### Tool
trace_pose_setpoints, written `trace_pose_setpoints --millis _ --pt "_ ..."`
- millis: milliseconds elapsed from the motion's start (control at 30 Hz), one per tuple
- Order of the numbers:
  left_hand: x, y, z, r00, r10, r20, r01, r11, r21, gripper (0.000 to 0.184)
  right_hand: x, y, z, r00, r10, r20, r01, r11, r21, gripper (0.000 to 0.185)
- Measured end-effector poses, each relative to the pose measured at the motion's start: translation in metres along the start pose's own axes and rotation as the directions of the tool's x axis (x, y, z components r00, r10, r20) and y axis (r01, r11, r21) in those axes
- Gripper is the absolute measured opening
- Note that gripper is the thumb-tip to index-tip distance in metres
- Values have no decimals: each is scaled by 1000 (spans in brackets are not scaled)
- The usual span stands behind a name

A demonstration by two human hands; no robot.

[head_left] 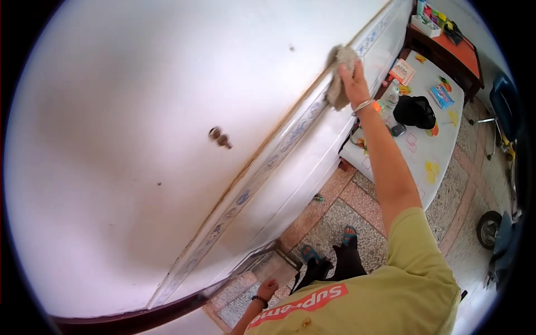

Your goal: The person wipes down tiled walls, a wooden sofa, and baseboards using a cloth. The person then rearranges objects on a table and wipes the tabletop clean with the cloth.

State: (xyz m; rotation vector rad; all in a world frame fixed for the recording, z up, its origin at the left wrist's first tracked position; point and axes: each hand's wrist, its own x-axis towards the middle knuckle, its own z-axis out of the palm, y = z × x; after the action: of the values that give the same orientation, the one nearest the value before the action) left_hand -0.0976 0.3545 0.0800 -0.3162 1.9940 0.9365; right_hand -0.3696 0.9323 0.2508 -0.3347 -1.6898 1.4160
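Note:
My right hand (pixel 354 84) is pressed against the wall, holding a grey-brown cloth (pixel 337 89). The cloth lies over the ledge at the top of the tiled border (pixel 286 138), partly covering the blue floral pattern. A bracelet circles my right wrist. Low in the view, my left hand (pixel 268 289) hangs beside my body with its fingers curled in and nothing visible in them. Dark beads are round that wrist. Close to it stands a low stand with a pale top (pixel 274 267).
A brown fitting (pixel 220 137) sticks out of the white wall (pixel 139 84). At right, a cloth-covered table (pixel 385 159) bears a black bag (pixel 414 112), a bottle and boxes. Beyond are a red-topped cabinet (pixel 461 56), a blue chair (pixel 505 106) and a wheel (pixel 489 230).

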Motion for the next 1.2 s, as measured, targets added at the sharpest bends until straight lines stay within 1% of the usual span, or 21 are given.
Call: trace_pose_setpoints --millis 67,100,167,233,267,333,433,467,533,600,700,733,767,833,867,900,967,1000,1067,1133,1200 --pt "5 -15 -11 998 24 -49 -23 1000 10 37 -9 -14 9 998 41 39 -44 997 62 56" --pt "4 -18 -15 998 21 -60 -21 1000 9 38 -27 -25 15 1000 23 -7 -24 999 -35 56" --pt "5 -24 -23 997 33 -73 -22 988 150 39 -69 -42 38 999 -45 -16 42 987 -155 55" --pt "5 -35 -27 987 126 -102 -98 965 242 37 -123 -67 64 997 -46 58 51 994 -99 52" --pt "2 -32 -29 990 104 -100 -80 973 215 37 -150 -70 74 980 -151 129 175 965 -195 51" --pt "4 -41 -33 989 99 -105 -78 979 186 38 -206 -88 98 936 -243 253 295 936 -191 52" --pt "2 -50 -39 977 140 -160 -118 983 142 40 -276 -112 129 884 -211 417 283 952 -119 55" --pt "1 -55 -40 971 112 -210 -96 992 85 40 -292 -118 138 867 -240 438 315 943 -108 54" --pt "2 -68 -43 973 131 -188 -120 990 70 42 -319 -135 155 821 -288 493 353 935 -42 54" --pt "-14 -71 -48 961 107 -254 -100 994 38 41 -341 -160 167 682 -372 629 571 809 -140 43" --pt "-30 -91 -47 945 25 -327 -34 999 -20 40 -379 -172 189 534 -415 737 684 725 -88 30" --pt "-36 -101 -46 943 -39 -331 21 998 -58 40 -394 -175 205 467 -539 701 786 616 -51 23" --pt "-42 -113 -44 933 -60 -356 30 995 -90 40 -406 -185 217 442 -558 703 788 616 -7 23" --pt "-45 -140 -36 937 -54 -344 67 997 25 44 -430 -207 239 155 -619 770 871 453 188 27" --pt "-44 -157 -29 926 -55 -373 62 998 7 46 -441 -217 250 131 -635 761 870 442 218 27" --pt "-54 -159 -28 919 -64 -389 62 998 -17 46 -455 -228 262 33 -648 761 876 385 290 28" --pt "-80 -159 -23 891 -245 -383 141 949 -281 48 -478 -256 284 -152 -638 755 830 333 448 31" --pt "-89 -162 -14 830 -234 -506 84 950 -302 40 -489 -272 297 -237 -622 746 779 338 528 31" --pt "-92 -183 12 812 -317 -490 106 906 -410 41 -527 -285 329 -325 -702 633 682 291 672 35" --pt "-97 -192 30 785 -445 -430 126 795 -593 42 -568 -301 359 -319 -797 513 649 210 731 34" --pt "-102 -199 51 788 -527 -317 123 640 -759 42 -609 -312 384 -416 -771 482 693 74 717 35"
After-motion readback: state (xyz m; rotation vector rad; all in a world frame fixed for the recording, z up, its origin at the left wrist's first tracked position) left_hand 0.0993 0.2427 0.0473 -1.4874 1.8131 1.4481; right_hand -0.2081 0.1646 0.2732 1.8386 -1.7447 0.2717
